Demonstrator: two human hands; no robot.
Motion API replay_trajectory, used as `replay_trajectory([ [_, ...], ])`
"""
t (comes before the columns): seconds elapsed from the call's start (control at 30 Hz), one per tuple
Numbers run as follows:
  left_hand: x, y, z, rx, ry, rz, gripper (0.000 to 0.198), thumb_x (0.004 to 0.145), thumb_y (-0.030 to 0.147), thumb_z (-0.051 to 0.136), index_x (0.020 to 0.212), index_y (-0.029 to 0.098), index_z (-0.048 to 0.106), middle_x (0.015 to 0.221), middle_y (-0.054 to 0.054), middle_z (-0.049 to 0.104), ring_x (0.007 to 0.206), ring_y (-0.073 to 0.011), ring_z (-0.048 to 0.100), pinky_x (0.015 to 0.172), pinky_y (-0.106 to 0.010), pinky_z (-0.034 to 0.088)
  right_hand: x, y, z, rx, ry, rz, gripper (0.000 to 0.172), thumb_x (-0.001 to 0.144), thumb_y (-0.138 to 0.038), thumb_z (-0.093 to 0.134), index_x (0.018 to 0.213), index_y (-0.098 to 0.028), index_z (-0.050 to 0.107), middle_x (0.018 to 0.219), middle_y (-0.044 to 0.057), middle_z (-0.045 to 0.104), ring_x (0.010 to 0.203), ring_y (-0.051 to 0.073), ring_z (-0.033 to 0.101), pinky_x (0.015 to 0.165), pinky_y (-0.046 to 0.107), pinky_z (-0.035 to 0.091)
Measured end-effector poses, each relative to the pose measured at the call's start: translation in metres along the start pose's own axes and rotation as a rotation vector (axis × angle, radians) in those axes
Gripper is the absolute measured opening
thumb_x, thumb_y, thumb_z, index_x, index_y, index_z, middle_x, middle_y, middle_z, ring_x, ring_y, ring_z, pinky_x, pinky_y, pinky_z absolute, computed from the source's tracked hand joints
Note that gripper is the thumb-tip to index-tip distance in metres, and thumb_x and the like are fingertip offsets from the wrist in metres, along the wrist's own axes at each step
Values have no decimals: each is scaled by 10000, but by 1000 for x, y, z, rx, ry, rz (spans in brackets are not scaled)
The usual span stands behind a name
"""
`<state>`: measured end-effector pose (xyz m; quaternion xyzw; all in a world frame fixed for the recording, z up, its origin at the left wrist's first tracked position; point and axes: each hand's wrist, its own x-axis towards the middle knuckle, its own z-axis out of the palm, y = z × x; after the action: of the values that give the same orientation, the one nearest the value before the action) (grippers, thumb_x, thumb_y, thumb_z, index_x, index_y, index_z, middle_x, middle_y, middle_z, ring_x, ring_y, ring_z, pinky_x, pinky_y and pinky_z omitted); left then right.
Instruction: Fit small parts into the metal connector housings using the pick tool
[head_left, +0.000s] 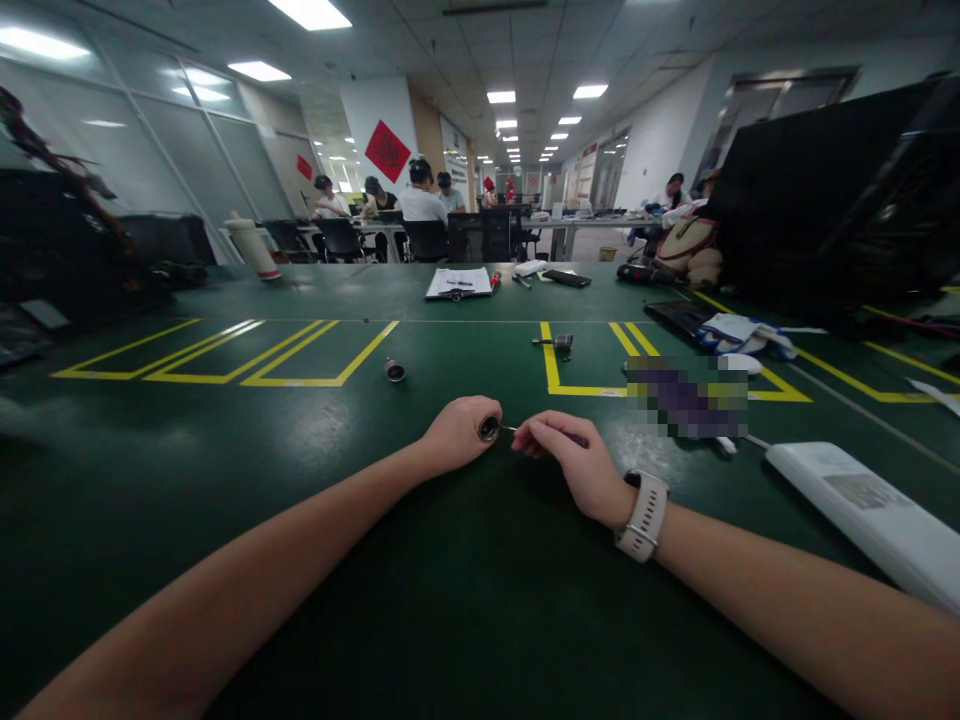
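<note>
My left hand is closed around a small round metal part, whose dark hollow end faces right. In my right hand is a slim screwdriver with a dark handle, gripped between thumb and fingers. Its thin shaft points left, and the tip is at or just inside the part's opening; I cannot tell which. Beyond my left hand, another small metal cylindrical piece lies on the green table. A metal piece with a narrow stem rests farther right, on the yellow tape, with a tiny dark bit beside it.
A long white power strip or box lies right of my right forearm. Near it are a blurred purple item, a white mouse and gloves. A clipboard and a phone lie at the back. People sit beyond.
</note>
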<state>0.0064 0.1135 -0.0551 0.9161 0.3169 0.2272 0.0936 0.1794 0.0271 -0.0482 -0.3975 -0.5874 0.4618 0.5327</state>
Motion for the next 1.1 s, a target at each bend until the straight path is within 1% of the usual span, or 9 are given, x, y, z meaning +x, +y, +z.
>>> replay_trajectory([
  [0.03,0,0,0,0,2,-3,43,703,118,557,688,151,534,670,1,552,630,-133,526,594,-247,397,0,-1,0,-33,-14,-6,212,827,-273,514,748,-179,687,740,33,656,713,160,571,667,310,426],
  [0.1,0,-1,0,-8,5,-3,42,705,119,558,689,150,534,672,2,554,633,-132,531,598,-246,400,1,-1,0,-26,-41,7,215,831,-275,509,760,-177,687,763,36,661,721,160,574,667,311,428],
  [0.27,-1,0,-2,-59,8,23,50,729,137,556,690,150,527,668,17,548,617,-105,529,585,-215,403,4,0,-3,228,-34,135,200,799,-276,522,747,-162,677,762,50,665,692,154,564,655,311,418],
  [0.33,-1,0,-2,-73,9,31,58,738,143,551,687,151,523,656,25,536,597,-94,519,570,-203,399,5,0,-3,277,-34,173,210,795,-283,517,737,-156,674,744,54,661,676,152,560,648,311,411],
  [0.5,0,0,-1,-52,9,22,65,733,146,555,679,153,519,643,27,524,589,-97,509,564,-208,390,4,1,-2,272,-25,145,210,805,-303,518,755,-166,670,767,49,661,696,154,561,655,311,412],
  [0.63,0,-1,1,7,19,-17,57,721,128,543,675,154,521,648,9,531,607,-125,509,569,-238,377,2,3,-1,125,-4,71,204,823,-294,513,778,-180,676,763,34,657,704,156,563,663,313,415],
  [0.73,0,-2,2,35,14,-25,51,708,110,537,686,155,528,667,-3,545,632,-142,519,591,-256,382,1,4,0,64,-22,60,187,813,-284,542,757,-178,686,751,32,655,700,155,559,657,309,407],
  [0.93,0,1,-2,11,-20,30,61,709,101,550,701,158,530,687,5,550,648,-128,524,620,-241,399,5,6,-3,194,-25,131,204,805,-280,518,731,-169,672,736,42,659,667,151,562,644,312,414],
  [1.1,1,2,-3,-31,-27,53,61,735,131,552,693,160,519,660,24,530,617,-103,517,592,-211,400,6,2,-4,260,-32,170,212,786,-296,522,719,-157,668,720,54,659,639,148,553,632,313,409],
])
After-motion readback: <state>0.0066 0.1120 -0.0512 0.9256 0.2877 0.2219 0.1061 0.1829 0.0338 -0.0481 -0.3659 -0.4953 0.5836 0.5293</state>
